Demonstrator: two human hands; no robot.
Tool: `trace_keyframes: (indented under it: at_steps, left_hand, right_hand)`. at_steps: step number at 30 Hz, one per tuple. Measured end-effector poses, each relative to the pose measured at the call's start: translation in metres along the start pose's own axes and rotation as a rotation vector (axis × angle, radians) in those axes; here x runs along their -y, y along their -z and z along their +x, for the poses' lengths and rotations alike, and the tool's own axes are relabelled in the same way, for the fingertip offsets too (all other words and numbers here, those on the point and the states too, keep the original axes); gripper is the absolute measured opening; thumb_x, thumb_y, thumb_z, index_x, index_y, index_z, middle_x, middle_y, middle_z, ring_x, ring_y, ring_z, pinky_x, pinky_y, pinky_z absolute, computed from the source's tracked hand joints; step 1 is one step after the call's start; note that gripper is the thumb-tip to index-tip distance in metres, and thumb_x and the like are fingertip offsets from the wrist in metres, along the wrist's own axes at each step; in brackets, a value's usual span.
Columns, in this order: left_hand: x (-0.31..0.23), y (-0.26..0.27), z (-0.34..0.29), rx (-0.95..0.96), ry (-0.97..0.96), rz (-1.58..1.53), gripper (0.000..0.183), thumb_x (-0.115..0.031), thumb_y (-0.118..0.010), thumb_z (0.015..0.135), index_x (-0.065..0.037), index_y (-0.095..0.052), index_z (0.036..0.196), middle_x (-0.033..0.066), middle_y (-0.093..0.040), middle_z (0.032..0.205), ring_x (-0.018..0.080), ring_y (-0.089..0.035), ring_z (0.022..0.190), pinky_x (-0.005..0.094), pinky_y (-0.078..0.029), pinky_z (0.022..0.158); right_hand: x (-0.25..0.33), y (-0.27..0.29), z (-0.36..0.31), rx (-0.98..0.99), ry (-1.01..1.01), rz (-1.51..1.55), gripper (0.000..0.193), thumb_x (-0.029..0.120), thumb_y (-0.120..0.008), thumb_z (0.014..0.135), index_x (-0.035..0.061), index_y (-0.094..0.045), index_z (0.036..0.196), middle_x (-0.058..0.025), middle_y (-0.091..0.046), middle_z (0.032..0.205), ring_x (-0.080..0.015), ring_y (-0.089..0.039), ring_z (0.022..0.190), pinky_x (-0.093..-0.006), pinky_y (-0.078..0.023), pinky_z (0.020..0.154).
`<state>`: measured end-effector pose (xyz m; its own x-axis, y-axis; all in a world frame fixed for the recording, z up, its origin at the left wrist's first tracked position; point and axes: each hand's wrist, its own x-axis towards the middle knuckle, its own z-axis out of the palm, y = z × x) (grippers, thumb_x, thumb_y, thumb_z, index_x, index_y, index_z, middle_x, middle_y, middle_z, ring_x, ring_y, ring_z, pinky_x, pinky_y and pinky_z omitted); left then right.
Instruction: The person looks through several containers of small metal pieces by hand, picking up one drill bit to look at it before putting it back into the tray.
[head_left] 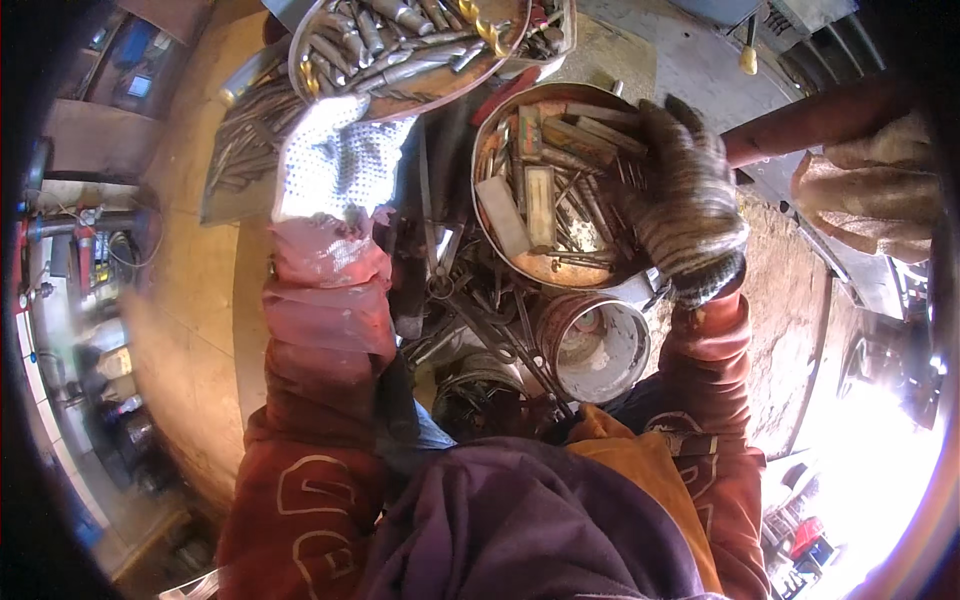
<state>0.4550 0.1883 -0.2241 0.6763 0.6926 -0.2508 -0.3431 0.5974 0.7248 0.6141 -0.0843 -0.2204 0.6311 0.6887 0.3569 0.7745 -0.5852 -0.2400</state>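
Note:
My left hand (338, 160), in a white dotted glove washed out by glare, grips the near edge of a round tin (440, 103) heaped with drill bits and cutters (385, 45); some are gold-coloured. My right hand (685, 195), in a dirty striped glove, is closed over the right rim of a second round tin (487, 222). Inside that one lie narrow flat boxes (540, 205), thin metal tools (575, 210) and loose bits. Its fingertips are partly in shadow. Both tins are held above the clutter in front of me.
More long drill bits (240, 150) lie in a tray at the left. Below the tins are a whitish bucket (595, 345), a dark container (480, 395) and jumbled metal tools (490, 320). A beige cloth (870, 185) hangs at the right, near a reddish bar-like shape (800, 125).

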Motion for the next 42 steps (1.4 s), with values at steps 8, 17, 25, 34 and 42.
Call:
trace_keyframes:
  at_steps: [8,17,25,34,42]
  left_hand:
    - [-0.002,0.002,0.001,-0.01,-0.015,0.016,0.06,0.0,-0.052,0.09,0.013,-0.042,0.148,0.0299,-0.055,0.144,0.04,-0.057,0.133,0.0499,-0.043,0.119]
    - [-0.005,-0.036,-0.024,-0.079,-0.027,0.114,0.063,0.002,-0.049,0.089,0.013,-0.04,0.15,0.0308,-0.053,0.148,0.0412,-0.055,0.137,0.0513,-0.041,0.123]
    - [-0.001,0.004,-0.002,0.136,0.013,-0.151,0.063,0.003,-0.049,0.088,0.013,-0.04,0.149,0.0306,-0.056,0.144,0.0409,-0.056,0.135,0.0508,-0.041,0.123]
    - [-0.007,0.001,0.002,-0.126,0.08,0.311,0.059,0.001,-0.049,0.09,0.013,-0.044,0.147,0.0309,-0.056,0.144,0.0415,-0.057,0.134,0.052,-0.042,0.122]
    - [0.0,0.004,0.016,0.068,-0.025,0.059,0.057,0.001,-0.052,0.09,0.013,-0.046,0.146,0.0296,-0.058,0.143,0.0391,-0.059,0.131,0.0507,-0.045,0.119]
  right_hand:
    - [0.043,0.007,-0.005,0.241,0.391,0.025,0.056,0.027,-0.086,0.073,0.0189,-0.074,0.127,-0.016,-0.054,0.148,-0.0413,-0.048,0.14,-0.053,-0.04,0.118]
    - [0.02,0.025,0.002,0.204,0.231,-0.149,0.032,0.035,-0.079,0.083,0.0137,-0.08,0.107,-0.0153,-0.063,0.14,-0.0429,-0.047,0.141,-0.0551,-0.037,0.119]
    - [0.058,-0.008,-0.007,0.119,0.346,-0.019,0.054,0.051,-0.07,0.088,0.016,-0.072,0.13,-0.0103,-0.063,0.144,-0.0351,-0.049,0.143,-0.0581,-0.039,0.116]
    - [0.033,-0.007,0.0,0.041,0.299,0.01,0.047,0.023,-0.075,0.081,0.0104,-0.073,0.126,-0.0179,-0.063,0.138,-0.0398,-0.053,0.136,-0.0543,-0.043,0.113]
    - [-0.019,-0.007,0.003,-0.007,0.036,0.386,0.049,0.011,-0.076,0.091,0.0055,-0.064,0.138,-0.0222,-0.059,0.14,-0.0405,-0.053,0.136,-0.0469,-0.044,0.114]
